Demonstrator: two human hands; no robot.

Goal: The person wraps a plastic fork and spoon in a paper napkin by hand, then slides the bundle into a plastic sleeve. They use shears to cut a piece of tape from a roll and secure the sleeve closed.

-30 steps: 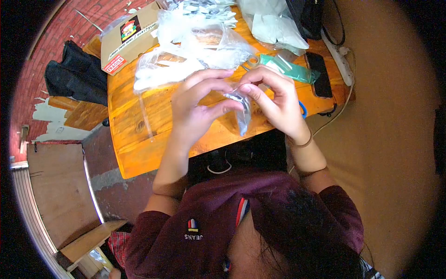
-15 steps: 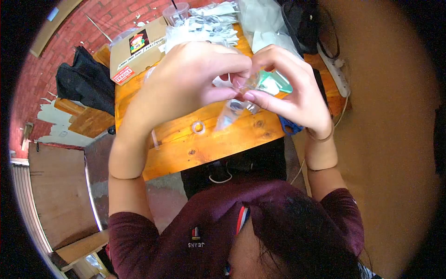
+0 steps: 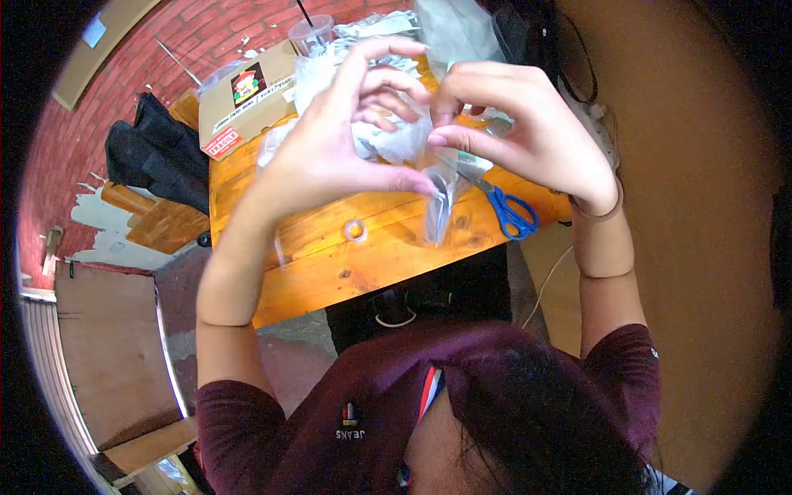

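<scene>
Wooden table up against a red brick wall, and it's pretty busy toward the top. Taking the whole view as a clock, a cardboard box with a FRAGILE sticker sits between ten and eleven. Looks closed, so no clue what's in it. Clear plastic cup at eleven with a dark straw poking out; can't tell if there's any drink in there. Just past twelve there's a big translucent bag, contents too blurry to name, and a heap of pale packets lies between it and the cup.

Main thing is the small clear bag, hanging over the table a bit above dead center. There's a dark curved shape inside, can't make out what. Right hand has thumb and index finger pinched together at the bag's upper part. Left hand is open, fingers spread and curved, thumb tip right at the bag's side; can't tell if it's actually pressing.

Blue-handled scissors lie near three o'clock, blades pointing up-left toward the bag. A clear ring sits around nine o'clock from the bag, well apart from it.
</scene>
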